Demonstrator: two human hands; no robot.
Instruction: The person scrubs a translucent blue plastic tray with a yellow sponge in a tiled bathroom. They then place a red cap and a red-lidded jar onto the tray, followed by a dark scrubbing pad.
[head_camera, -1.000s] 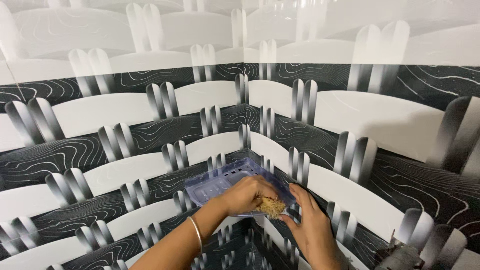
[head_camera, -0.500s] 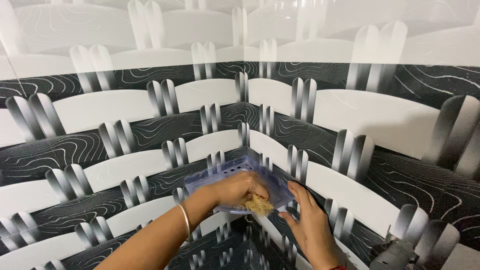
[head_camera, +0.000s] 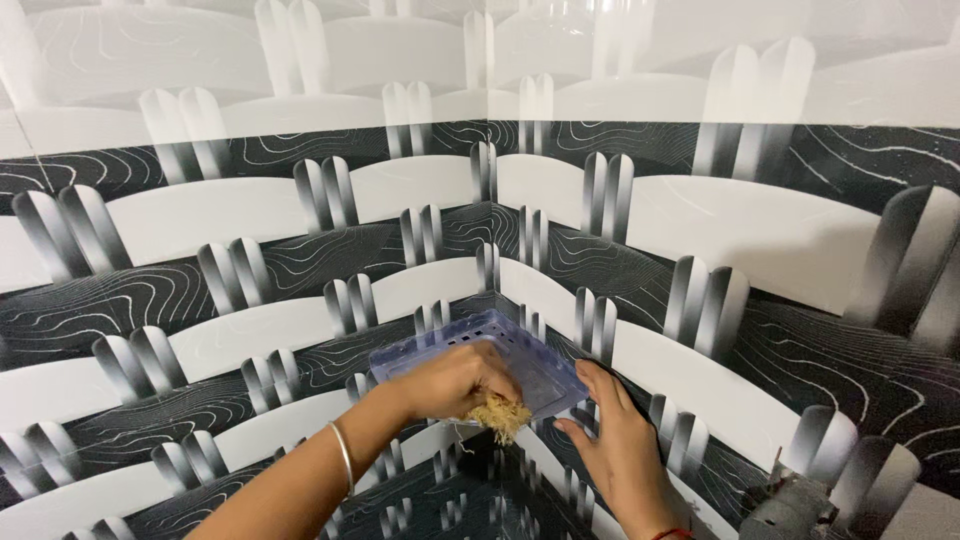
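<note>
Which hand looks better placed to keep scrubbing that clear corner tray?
The left hand, probably: it grips the tan scrubber right at the tray's front edge. The right hand holds nothing and rests by the tray's right corner, seemingly steadying it.

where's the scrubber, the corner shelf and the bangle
fibre scrubber (head_camera: 497, 414), head view, on the tan tuft below the left hand's fingers
corner shelf (head_camera: 540, 368), head view, on its bare translucent floor
bangle (head_camera: 343, 457), head view, on the silver band across the left wrist

Translucent corner shelf (head_camera: 545, 372) on tiled walls (head_camera: 760, 240).
</note>
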